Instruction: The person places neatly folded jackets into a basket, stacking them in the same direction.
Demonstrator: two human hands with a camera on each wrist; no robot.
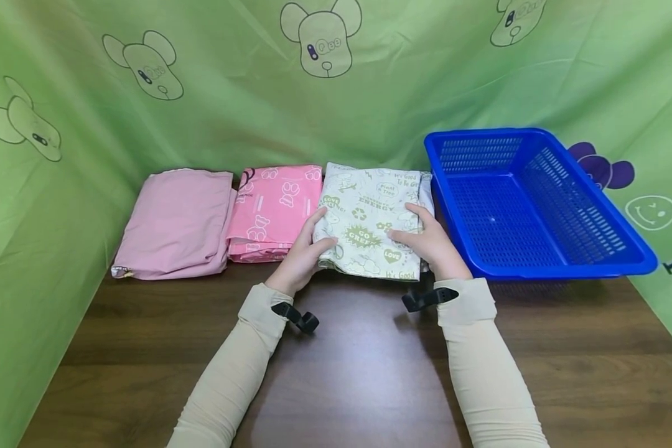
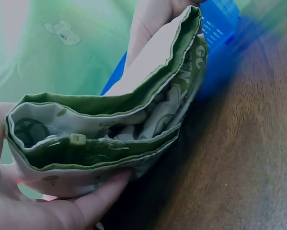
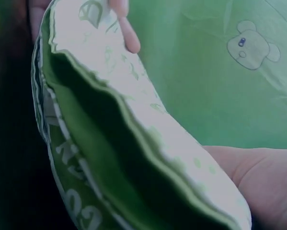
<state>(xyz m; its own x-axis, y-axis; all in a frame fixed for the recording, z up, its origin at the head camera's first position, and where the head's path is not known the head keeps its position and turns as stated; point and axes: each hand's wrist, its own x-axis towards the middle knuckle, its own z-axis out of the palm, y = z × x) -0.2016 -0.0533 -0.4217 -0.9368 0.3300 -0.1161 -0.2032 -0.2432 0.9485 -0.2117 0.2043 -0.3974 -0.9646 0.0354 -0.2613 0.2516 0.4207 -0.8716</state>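
The left hand [image 1: 302, 253] and right hand [image 1: 434, 246] are pinching the folded white-green cloth [image 1: 366, 214] and holding it between the bright pink cloth [image 1: 274, 208] and blue basket [image 1: 543, 272]. Its open layers could be slipping apart if a hand is loosening.

On my feed, row along the table [image 1: 347, 386], left to right: first cloth [image 1: 173, 224], second cloth [image 1: 271, 208], third cloth [image 1: 364, 214], basket [image 1: 560, 272]. More fabric [image 1: 427, 193] shows between third cloth and basket. Curtain [image 1: 229, 112] behind the row. Left hand [image 1: 305, 250] at third cloth's left side, right hand [image 1: 432, 242] at its right.
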